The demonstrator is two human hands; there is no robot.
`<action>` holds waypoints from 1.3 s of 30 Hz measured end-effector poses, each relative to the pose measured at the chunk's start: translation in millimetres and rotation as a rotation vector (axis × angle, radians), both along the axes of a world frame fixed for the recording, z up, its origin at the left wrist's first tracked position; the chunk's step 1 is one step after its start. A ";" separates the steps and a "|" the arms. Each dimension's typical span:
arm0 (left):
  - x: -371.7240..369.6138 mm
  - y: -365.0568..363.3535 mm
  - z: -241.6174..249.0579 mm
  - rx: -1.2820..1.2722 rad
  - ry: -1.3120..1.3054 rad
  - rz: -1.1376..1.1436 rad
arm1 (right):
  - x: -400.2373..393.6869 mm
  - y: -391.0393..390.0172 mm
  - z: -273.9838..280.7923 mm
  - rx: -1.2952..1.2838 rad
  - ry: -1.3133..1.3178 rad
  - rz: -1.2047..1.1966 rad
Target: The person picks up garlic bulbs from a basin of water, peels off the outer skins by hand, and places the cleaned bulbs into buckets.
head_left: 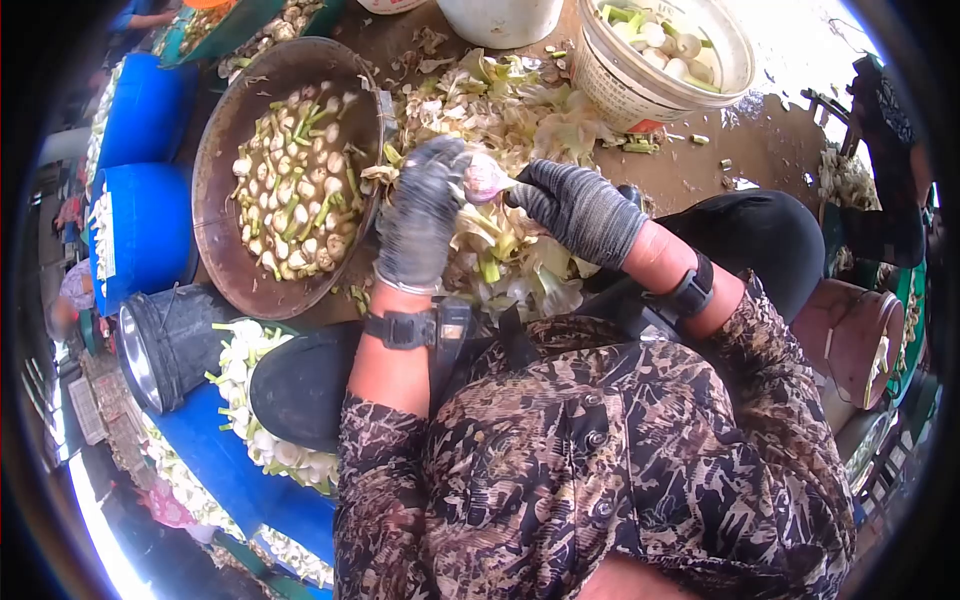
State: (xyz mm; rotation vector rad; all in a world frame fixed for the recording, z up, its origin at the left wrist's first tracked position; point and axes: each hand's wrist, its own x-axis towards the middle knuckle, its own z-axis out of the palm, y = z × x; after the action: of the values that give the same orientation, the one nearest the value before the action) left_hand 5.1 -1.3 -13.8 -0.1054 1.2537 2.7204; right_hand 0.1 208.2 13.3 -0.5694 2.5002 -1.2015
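Observation:
A purple-white garlic bulb (484, 178) is between my hands, its stem pointing right. My right hand (585, 210), in a grey striped glove, is closed on the stem with fingertips pressed together. On the bulb's other side, my left hand (420, 215), in a similar glove, reaches up to its left edge. Motion smears the left fingers, so their grip is unclear. Beneath both hands lies a heap of loose garlic skins and leaves (510, 110).
To the left stands a round brown basin (215, 185) with many bulbs in liquid. A white bucket (625, 88) at the upper right holds trimmed bulbs. Blue tubs (150, 235) line the left side, near a black bucket (185, 340). A pinkish bucket (845, 335) is at right.

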 end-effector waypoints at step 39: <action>26.2 27.4 13.1 -0.565 0.141 -0.082 | -35.9 27.1 -16.2 0.012 0.522 -0.375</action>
State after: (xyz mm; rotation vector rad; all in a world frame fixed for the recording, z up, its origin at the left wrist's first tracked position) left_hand 31.3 26.0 -0.7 0.0793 1.9830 2.2599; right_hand -35.8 235.3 -2.9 -0.4695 3.1645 -1.2911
